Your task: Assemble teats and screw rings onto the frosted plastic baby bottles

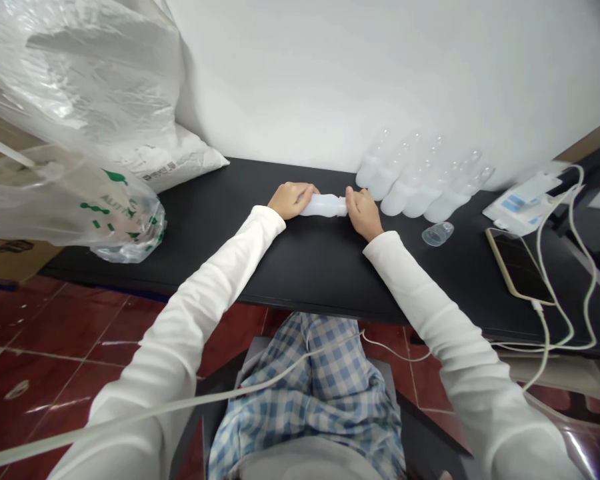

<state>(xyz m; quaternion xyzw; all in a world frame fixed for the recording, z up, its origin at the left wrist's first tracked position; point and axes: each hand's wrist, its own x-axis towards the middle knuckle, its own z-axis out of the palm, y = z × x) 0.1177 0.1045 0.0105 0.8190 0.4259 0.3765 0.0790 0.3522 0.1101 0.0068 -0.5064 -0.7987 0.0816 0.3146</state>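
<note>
A translucent white bottle [323, 205] lies sideways between my two hands, above the black table [310, 267]. My left hand [293, 201] is closed round its base end. At the neck end, my right hand [363, 211] is closed, its fingers on the neck and hiding whatever lies beyond it. Several similar white bottles with clear tops [415, 183] stand in a group by the wall, to the right of my right hand. Nearer to me, a loose clear cap [437, 233] lies on the table.
At the left are a large white plastic bag [95, 73] and a clear bag with green print [110, 207]. On the right lie a phone [520, 265], a white and blue packet [523, 202] and white cables [573, 287]. Another cable crosses my lap.
</note>
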